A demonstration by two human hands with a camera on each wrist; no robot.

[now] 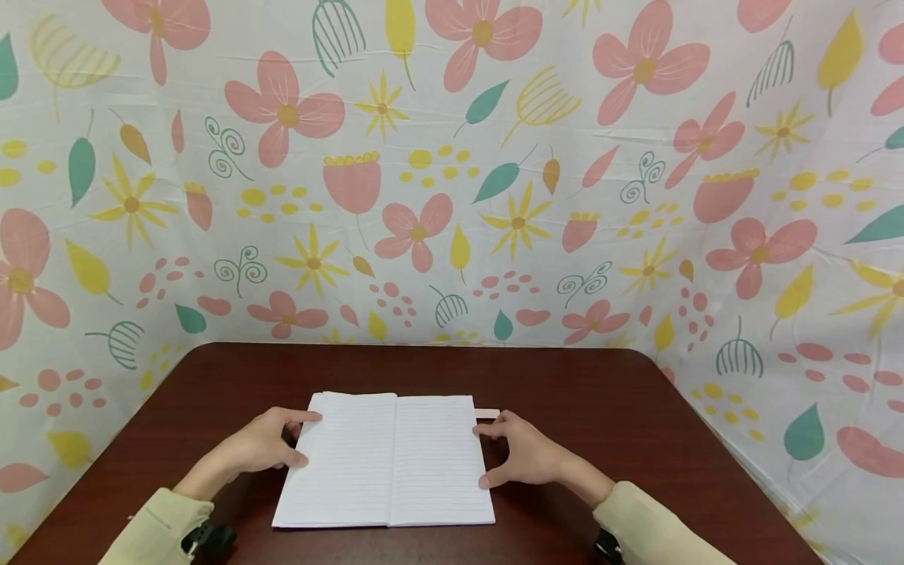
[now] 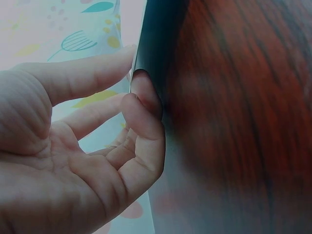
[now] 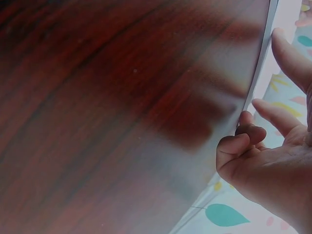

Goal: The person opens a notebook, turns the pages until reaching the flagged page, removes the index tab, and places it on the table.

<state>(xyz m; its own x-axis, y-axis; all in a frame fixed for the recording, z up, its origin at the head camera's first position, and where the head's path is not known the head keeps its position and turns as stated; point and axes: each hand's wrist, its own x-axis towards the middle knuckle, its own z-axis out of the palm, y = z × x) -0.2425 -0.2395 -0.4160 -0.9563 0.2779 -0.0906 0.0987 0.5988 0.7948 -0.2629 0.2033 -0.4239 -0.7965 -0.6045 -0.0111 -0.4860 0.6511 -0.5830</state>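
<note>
An open notebook [image 1: 353,463] with white lined pages lies on the dark table. My left hand [image 1: 257,441] holds its left side; index finger and thumb rest on the page. In the left wrist view, this hand [image 2: 92,146] has a curled finger behind the dark cover [image 2: 168,29], gripping that edge. At the other side, my right hand [image 1: 526,451] touches the right page edge with index finger and thumb spread apart. The right wrist view shows this hand [image 3: 273,151] with its other fingers curled beside the edge; whether they reach under it cannot be told.
A pale pink strip [image 1: 487,413] sticks out past the notebook's right side, near the right index finger. The reddish-brown table [image 1: 600,392] has rounded far corners. A flower-patterned cloth [image 1: 438,173] hangs behind and beside it.
</note>
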